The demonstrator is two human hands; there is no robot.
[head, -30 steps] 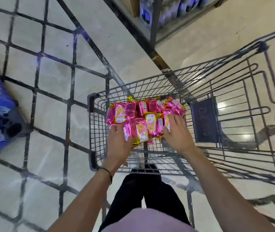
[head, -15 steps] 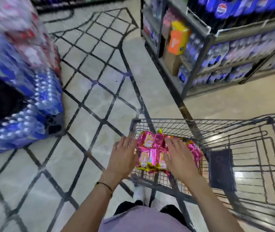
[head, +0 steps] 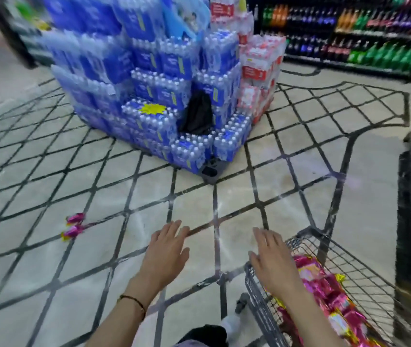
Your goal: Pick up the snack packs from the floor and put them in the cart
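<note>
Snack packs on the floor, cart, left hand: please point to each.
snack packs on the floor (head: pixel 72 231): head view, nearer pink wrapper.
cart (head: pixel 255 289): head view, grey corner post.
left hand (head: pixel 165 254): head view, back.

Both bare forearms (head: pixel 114 319) are being held stretched forward side by side, with the left hand (head: pixel 166 249) and the right hand (head: pixel 272 259) being carried roughly level and apart, palms faced downward, fingers being held straight and close together, nothing being gripped by either.
</note>
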